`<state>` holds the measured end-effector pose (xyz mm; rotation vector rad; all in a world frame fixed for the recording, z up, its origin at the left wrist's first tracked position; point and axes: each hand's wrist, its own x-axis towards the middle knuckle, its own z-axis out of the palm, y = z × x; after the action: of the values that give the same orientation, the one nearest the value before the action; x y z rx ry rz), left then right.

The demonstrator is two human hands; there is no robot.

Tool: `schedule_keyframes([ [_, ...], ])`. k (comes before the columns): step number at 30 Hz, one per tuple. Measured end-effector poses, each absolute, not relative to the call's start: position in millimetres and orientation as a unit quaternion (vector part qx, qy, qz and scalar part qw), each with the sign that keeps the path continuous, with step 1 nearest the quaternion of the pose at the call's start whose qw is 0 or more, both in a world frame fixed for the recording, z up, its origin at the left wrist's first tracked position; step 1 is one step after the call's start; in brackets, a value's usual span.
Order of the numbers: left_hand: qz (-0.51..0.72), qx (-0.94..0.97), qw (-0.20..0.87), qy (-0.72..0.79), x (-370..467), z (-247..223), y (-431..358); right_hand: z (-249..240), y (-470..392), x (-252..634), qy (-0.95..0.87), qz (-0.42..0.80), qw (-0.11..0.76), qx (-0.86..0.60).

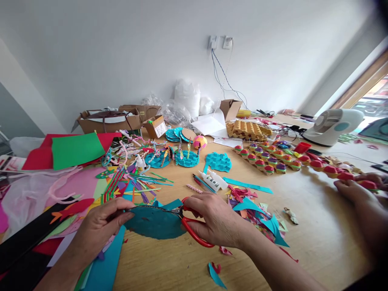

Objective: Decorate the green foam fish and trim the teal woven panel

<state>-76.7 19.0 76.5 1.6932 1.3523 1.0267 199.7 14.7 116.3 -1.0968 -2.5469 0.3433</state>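
Between finger and thumb, my left hand (pixel 104 226) pinches the left edge of a round blue piece (pixel 157 224), which is held tilted above the table. My right hand (pixel 209 218) has its fingers through the handles of red-handled scissors (pixel 197 236). The scissors' blades are at the right rim of the blue piece, mostly hidden by it. Blue paper scraps (pixel 269 220) lie to the right of my right hand. Beyond the hands are white glue bottles (pixel 214 180) and a blue bumpy piece (pixel 218 161).
Colored strips (pixel 142 182) and paper sheets (pixel 79 149) cover the left side. Painted egg-carton rows (pixel 266 157), a white fan (pixel 333 125) and another person's hands (pixel 354 188) are at the right. Cardboard boxes (pixel 106 121) stand by the wall.
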Motion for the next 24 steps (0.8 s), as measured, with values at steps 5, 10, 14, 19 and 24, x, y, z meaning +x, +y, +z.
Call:
schedule_keyframes([
  [5,0.393,0.66,0.369,0.522,-77.0,77.2,18.5,115.8,14.0,198.8,-0.899,0.118,0.17,-0.387],
  [10,0.385,0.661,0.368,0.529,-79.8,75.2,18.0,115.5,13.8,199.1,-0.899,0.107,0.159,-0.395],
  [14,0.38,0.66,0.372,0.531,-79.5,75.5,18.0,116.0,13.6,200.0,-0.904,0.096,0.144,-0.39],
  [19,0.378,0.671,0.359,0.527,-79.2,77.1,17.2,112.5,13.8,201.4,-0.915,0.078,0.141,-0.37],
  [24,0.371,0.687,0.334,0.528,-79.9,80.5,16.8,109.3,13.5,201.6,-0.912,0.071,0.156,-0.372],
])
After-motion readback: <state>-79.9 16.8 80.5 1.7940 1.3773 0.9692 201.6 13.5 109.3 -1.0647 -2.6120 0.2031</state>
